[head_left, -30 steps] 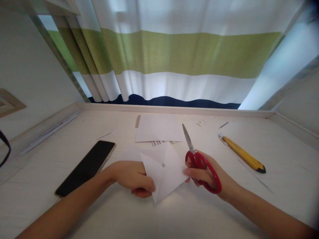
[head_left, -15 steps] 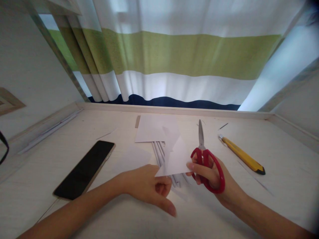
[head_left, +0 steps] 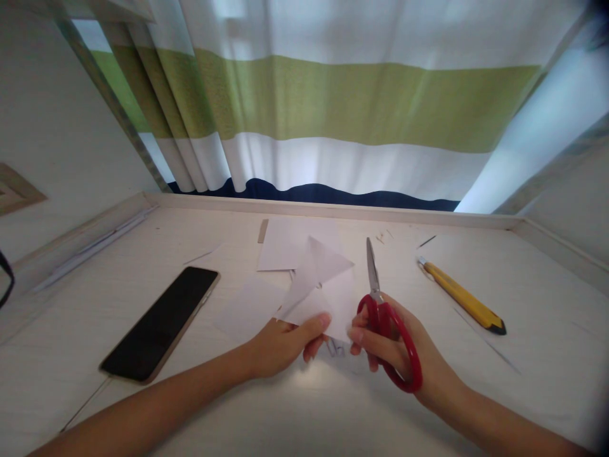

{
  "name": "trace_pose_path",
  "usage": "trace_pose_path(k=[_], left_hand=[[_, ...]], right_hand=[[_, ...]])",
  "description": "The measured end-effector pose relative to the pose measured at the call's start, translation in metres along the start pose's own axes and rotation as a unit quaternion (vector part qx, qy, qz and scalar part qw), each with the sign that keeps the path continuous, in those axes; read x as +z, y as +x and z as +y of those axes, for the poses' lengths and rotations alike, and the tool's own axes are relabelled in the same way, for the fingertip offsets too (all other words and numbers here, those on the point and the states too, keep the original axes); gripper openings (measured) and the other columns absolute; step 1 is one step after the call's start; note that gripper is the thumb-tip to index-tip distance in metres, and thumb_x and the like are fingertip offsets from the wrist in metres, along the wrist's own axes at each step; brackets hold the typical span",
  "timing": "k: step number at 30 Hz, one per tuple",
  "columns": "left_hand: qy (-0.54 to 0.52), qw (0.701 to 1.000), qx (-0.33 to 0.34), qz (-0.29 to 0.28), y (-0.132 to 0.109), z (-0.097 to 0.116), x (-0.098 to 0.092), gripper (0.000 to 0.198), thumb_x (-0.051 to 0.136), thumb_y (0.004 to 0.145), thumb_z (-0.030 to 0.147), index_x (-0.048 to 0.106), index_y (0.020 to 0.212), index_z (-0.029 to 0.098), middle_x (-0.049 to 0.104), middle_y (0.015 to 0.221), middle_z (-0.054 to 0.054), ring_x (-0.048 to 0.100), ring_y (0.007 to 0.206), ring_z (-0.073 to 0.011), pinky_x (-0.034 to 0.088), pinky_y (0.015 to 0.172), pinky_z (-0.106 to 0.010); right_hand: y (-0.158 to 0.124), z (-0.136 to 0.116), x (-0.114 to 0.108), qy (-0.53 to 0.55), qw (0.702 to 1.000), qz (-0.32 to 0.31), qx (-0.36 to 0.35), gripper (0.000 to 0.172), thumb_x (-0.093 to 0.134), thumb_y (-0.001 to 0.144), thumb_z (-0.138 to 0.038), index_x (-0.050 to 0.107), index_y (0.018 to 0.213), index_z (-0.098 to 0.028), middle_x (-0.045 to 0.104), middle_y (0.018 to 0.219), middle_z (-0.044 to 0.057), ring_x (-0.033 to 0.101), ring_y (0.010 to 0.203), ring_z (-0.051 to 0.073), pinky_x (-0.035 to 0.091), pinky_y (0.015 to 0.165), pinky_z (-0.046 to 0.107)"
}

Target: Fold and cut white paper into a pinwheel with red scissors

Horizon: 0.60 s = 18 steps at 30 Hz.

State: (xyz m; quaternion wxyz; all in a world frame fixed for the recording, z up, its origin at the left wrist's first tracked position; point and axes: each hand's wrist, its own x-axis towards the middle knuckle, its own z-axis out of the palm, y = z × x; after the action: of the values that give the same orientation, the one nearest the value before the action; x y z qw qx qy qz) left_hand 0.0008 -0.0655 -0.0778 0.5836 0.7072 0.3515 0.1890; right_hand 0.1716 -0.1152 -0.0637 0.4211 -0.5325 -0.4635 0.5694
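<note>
A square of white paper [head_left: 337, 301], slit from its corners towards a small hole at its middle, is held up over the table. My left hand [head_left: 285, 343] pinches its lower left edge, thumb on top and fingers beneath. Red-handled scissors [head_left: 380, 317] hang on the fingers of my right hand [head_left: 399, 349], blades together and pointing away. The thumb and a fingertip of that hand also touch the paper's lower right corner. Under the paper, thin rolled paper sticks [head_left: 335, 347] show only at their near ends.
Behind lies a flat white sheet [head_left: 280, 247], and another pale sheet [head_left: 250, 304] is to the left. A black phone [head_left: 162, 324] with a cable rests on the left. To the right are a yellow box cutter [head_left: 461, 295] and a thin dark strip [head_left: 427, 241].
My left hand has gone from loosely open beside the paper to gripping its lower edge. The paper has turned flatter towards me, and the scissors have shifted slightly left and down.
</note>
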Motion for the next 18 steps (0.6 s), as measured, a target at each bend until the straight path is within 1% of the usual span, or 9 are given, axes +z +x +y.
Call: trace_pose_path(k=[4,7,9,11,13,15,18], left_hand=[[-0.018,1.0,-0.009,-0.015,-0.002,-0.001,0.003,0.048,0.031,0.082,0.042,0.037,0.042,0.016,0.04,0.047,0.002,0.045,0.055,-0.0107,0.038,0.066,-0.022],[-0.039,0.997,-0.01,-0.062,-0.003,-0.002,0.007,0.044,0.03,0.081,0.044,0.044,0.051,0.016,0.04,0.047,0.003,0.041,0.051,-0.0097,0.038,0.063,-0.022],[-0.047,0.994,-0.017,-0.096,-0.003,-0.003,0.009,0.042,0.03,0.081,0.045,0.047,0.058,0.015,0.041,0.048,0.004,0.041,0.05,-0.0094,0.038,0.061,-0.021],[-0.05,0.993,-0.021,-0.108,-0.004,-0.004,0.011,0.045,0.028,0.082,0.045,0.046,0.054,0.015,0.042,0.049,0.003,0.045,0.056,-0.0102,0.038,0.066,-0.021],[-0.054,0.993,-0.017,-0.102,-0.005,-0.003,0.011,0.048,0.027,0.083,0.044,0.044,0.048,0.016,0.043,0.049,0.002,0.048,0.063,-0.0114,0.038,0.073,-0.021],[-0.065,0.994,-0.002,-0.083,-0.006,0.0,0.009,0.049,0.028,0.083,0.043,0.044,0.046,0.016,0.044,0.048,0.001,0.05,0.067,-0.0124,0.037,0.076,-0.021],[-0.087,0.995,0.027,-0.034,-0.008,0.007,0.003,0.049,0.03,0.083,0.042,0.043,0.043,0.017,0.044,0.046,0.001,0.051,0.064,-0.0119,0.037,0.075,-0.02]], right_hand=[[-0.002,0.001,0.0,-0.014,1.0,0.006,-0.002,0.029,0.066,0.063,-0.024,0.04,0.072,-0.02,0.049,0.061,-0.006,0.054,0.052,0.01,0.041,0.038,0.018],[-0.004,0.003,0.0,-0.03,0.999,0.021,-0.016,0.027,0.066,0.064,-0.024,0.04,0.072,-0.02,0.048,0.061,-0.007,0.053,0.051,0.008,0.041,0.039,0.017],[-0.005,0.005,0.001,-0.036,0.999,0.018,-0.021,0.027,0.066,0.064,-0.024,0.04,0.072,-0.021,0.049,0.061,-0.007,0.052,0.05,0.008,0.04,0.039,0.016],[-0.006,0.006,0.001,-0.038,0.999,0.003,-0.021,0.028,0.066,0.064,-0.025,0.039,0.072,-0.02,0.049,0.059,-0.007,0.052,0.05,0.008,0.04,0.039,0.016],[-0.006,0.006,0.001,-0.031,0.999,-0.017,-0.023,0.029,0.065,0.065,-0.029,0.039,0.072,-0.02,0.049,0.059,-0.006,0.051,0.049,0.008,0.039,0.04,0.016],[-0.007,0.007,0.0,-0.005,0.999,-0.037,-0.03,0.028,0.06,0.069,-0.037,0.038,0.074,-0.02,0.05,0.061,-0.005,0.05,0.049,0.007,0.036,0.038,0.016],[-0.008,0.011,-0.002,0.038,0.996,-0.072,-0.035,0.028,0.048,0.076,-0.046,0.037,0.076,-0.02,0.051,0.063,-0.002,0.046,0.046,0.006,0.031,0.037,0.016]])
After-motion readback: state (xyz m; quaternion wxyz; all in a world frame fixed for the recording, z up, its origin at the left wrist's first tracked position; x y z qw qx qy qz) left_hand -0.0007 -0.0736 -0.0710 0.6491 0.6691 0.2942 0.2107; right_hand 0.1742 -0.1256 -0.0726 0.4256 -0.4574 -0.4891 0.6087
